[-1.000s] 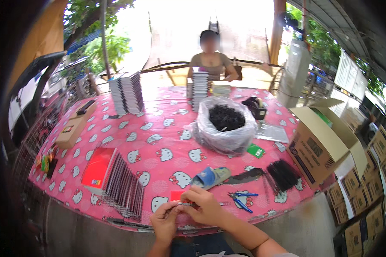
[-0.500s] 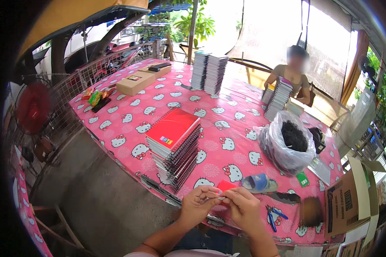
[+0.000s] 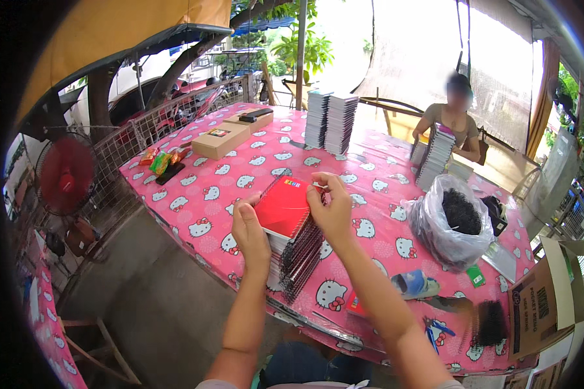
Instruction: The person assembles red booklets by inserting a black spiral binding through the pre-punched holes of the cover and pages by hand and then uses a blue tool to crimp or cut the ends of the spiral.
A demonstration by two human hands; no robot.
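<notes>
A red-covered spiral notebook (image 3: 283, 206) lies on top of a stack of spiral notebooks (image 3: 292, 262) near the table's front edge. My left hand (image 3: 252, 235) is at its left edge, thumb up, fingers partly hidden behind the cover. My right hand (image 3: 331, 204) has its fingers bent together at the coil along the right edge, near the far corner. Part of a red item (image 3: 355, 305) shows beside my right forearm. Blue-handled pliers (image 3: 435, 334) and a bunch of black wire coils (image 3: 490, 323) lie to the right.
A plastic bag of black coils (image 3: 451, 223), a blue patterned item (image 3: 415, 284) and an open cardboard box (image 3: 545, 305) are at right. Taller notebook stacks (image 3: 331, 123) and brown boxes (image 3: 220, 139) stand farther back. Across the pink table (image 3: 370, 172) sits another person (image 3: 457, 117).
Both hands have moved from the table's front edge, forward and left, onto the notebook stack. The top cover's coloured label now appears at its far end instead of the near end.
</notes>
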